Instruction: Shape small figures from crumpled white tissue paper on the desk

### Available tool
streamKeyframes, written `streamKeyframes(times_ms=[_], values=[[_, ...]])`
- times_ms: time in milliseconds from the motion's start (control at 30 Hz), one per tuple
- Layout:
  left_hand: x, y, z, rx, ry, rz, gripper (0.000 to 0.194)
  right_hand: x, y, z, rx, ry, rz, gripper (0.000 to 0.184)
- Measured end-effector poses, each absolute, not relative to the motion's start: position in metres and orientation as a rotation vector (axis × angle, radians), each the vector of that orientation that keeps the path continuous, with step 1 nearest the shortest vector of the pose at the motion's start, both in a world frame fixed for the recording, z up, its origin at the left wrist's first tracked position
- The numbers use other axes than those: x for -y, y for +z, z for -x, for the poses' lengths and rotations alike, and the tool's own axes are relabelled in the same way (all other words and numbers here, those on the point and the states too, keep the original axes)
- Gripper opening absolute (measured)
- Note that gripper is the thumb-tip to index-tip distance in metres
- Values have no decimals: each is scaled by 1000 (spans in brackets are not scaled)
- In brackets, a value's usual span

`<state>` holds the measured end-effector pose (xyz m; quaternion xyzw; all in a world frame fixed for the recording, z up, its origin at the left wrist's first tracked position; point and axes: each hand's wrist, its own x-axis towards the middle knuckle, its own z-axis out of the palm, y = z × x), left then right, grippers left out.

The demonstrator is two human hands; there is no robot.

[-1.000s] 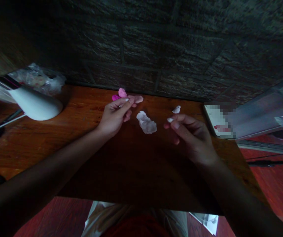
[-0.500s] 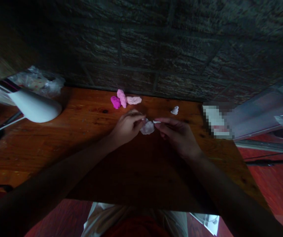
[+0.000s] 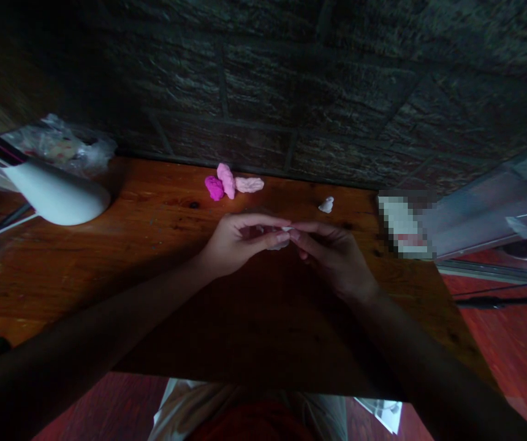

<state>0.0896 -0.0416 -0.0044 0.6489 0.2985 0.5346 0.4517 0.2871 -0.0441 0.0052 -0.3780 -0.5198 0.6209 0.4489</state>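
Observation:
A small white piece of modelling clay (image 3: 286, 229) is pinched between the fingertips of both hands, which meet over the table. My left hand (image 3: 233, 245) reaches in from the left, thumb and forefinger closed on one side of the piece. From the other side my right hand (image 3: 334, 254) grips it with thumb and fingertips. Just below and behind the left thumb lies a larger whitish, translucent-looking lump (image 3: 278, 245), mostly hidden. Another small white clay bit (image 3: 326, 204) rests farther back to the right. Near the wall sit a magenta clay lump (image 3: 214, 188), a pink one (image 3: 225, 180) and a pale pink one (image 3: 249, 184).
The wooden table (image 3: 153, 245) runs up to a dark stone-patterned wall (image 3: 258, 92). A white lamp-like object with a cable (image 3: 65, 193) and crumpled clear plastic (image 3: 84, 153) stand at left. At right are a blurred-out pale item (image 3: 404, 226) and a clear panel (image 3: 479, 202).
My left hand has left the whitish lump and moved right, its thumb and forefinger now meeting the white piece in my right hand. The right hand has hardly moved.

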Motion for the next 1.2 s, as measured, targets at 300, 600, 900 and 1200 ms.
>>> streamKeyframes(times_ms=[300, 600, 900, 1200], values=[[50, 3, -94, -692, 1177, -1281, 23, 58, 9, -278, 1259, 1734, 779, 24], [44, 3, -90, -618, 1263, -1179, 26, 52, 5, -281, 1217, 1709, 872, 23], [44, -2, -89, -742, 1211, -1197, 25, 52, 9, -282, 1302, 1617, 966, 27], [42, -1, -89, -617, 1295, -1195, 26, 49, 8, -284, 1334, 1536, 1005, 31]])
